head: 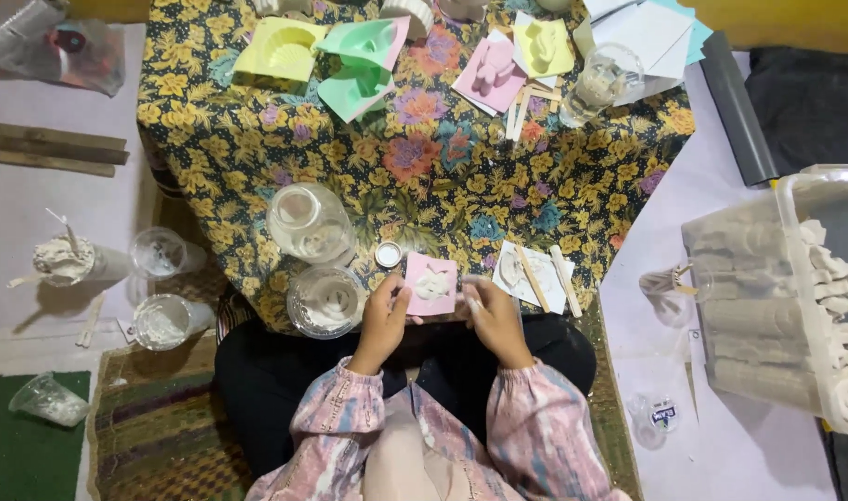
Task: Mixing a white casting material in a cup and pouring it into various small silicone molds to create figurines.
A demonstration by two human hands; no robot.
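Note:
I sit at a low table covered by a floral cloth (415,158). My left hand (384,320) grips the left edge of a pink square mould (431,283) filled with white plaster at the table's near edge. My right hand (494,320) is closed around a thin stick whose tip rests by the mould's right side. Just left of the mould stands a clear cup of white plaster mix (327,300), and a small round lid (388,253) lies above it.
A clear jar (308,223) stands behind the cup. A white card with wooden sticks (535,276) lies right of the mould. Yellow, green and pink moulds (354,56) line the far edge. Plastic cups (160,320) sit on the floor at left, a clear tub of plaster pieces (786,297) at right.

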